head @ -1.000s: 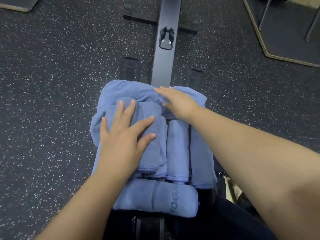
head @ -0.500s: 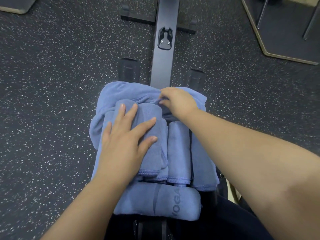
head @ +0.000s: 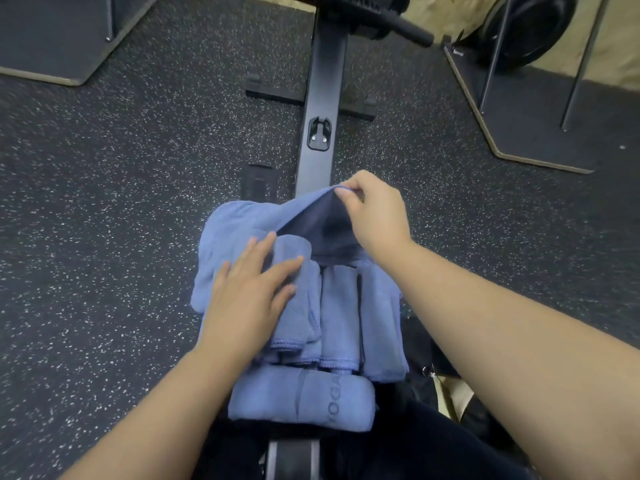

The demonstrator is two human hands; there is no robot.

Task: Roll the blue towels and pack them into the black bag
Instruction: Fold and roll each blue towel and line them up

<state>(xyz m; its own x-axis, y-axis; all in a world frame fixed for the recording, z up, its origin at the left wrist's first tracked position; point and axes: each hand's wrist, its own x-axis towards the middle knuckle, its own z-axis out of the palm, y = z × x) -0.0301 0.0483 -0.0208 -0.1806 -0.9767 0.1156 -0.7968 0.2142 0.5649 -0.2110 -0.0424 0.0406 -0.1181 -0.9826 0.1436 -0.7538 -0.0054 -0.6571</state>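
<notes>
I am looking down at my two bare arms reaching forward over a pile of blue towels (head: 301, 306) heaped on the seat of a rowing machine, whose dark rail (head: 320, 109) is running away from me across a speckled black floor (head: 104, 202). My right hand (head: 375, 213) is pinching an edge of a loose blue towel (head: 242, 220) between thumb and curled fingers and lifting it, so that the cloth is tenting up and showing a dark, shadowed hollow just beneath and to the left of that pinch. My left hand (head: 247, 296) is lying flat with its fingers spread, pressing on a rolled towel (head: 298, 299) whose far end is sitting at the mouth of that hollow. To the right of that pressing hand, under my right forearm, two more rolls are lying side by side, and nearer to me than both hands a finished roll with printed lettering (head: 301, 398) is lying crosswise. Dark fabric with a metal clip, perhaps the black bag (head: 420, 344), is showing below my right forearm; I cannot tell for sure. I judge that I am still at the rolling stage, freeing the loose towel from the pile. The next move calls for drawing it clear without dragging the finished rolls apart, keeping my left palm weighting them.
</notes>
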